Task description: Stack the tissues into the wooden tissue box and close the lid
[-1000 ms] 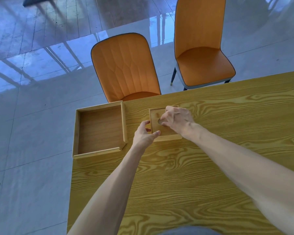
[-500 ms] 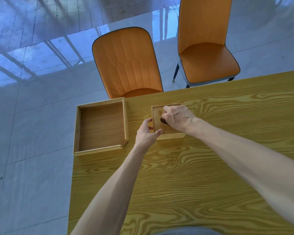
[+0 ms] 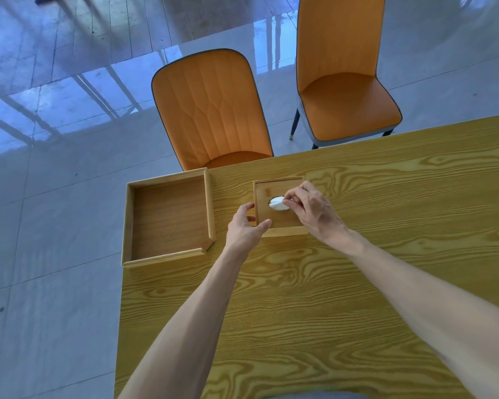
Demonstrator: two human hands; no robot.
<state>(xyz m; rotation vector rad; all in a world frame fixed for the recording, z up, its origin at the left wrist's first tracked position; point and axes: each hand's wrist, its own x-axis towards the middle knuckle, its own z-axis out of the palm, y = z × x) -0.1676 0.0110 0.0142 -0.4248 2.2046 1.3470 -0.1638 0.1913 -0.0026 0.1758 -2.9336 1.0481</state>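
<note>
A small wooden tissue box [image 3: 274, 189] stands on the table with its lid on. The lid has an oval hole, and white tissue [image 3: 276, 203] shows in it. My right hand [image 3: 311, 210] rests over the box's right side, with thumb and forefinger pinching the tissue at the hole. My left hand [image 3: 244, 227] holds the box's near left corner, thumb on the front edge and fingers on the left side.
An empty shallow wooden tray [image 3: 167, 217] lies at the table's far left corner, partly over the edge. Two orange chairs, one [image 3: 211, 110] tucked behind the table and another [image 3: 343, 82] to its right, stand on the glossy grey floor. The wooden table [image 3: 357, 269] runs on to the right.
My right fingers have come off the lid's hole, and white tissue now shows in it, pinched between thumb and forefinger. My left hand stays on the box's corner.
</note>
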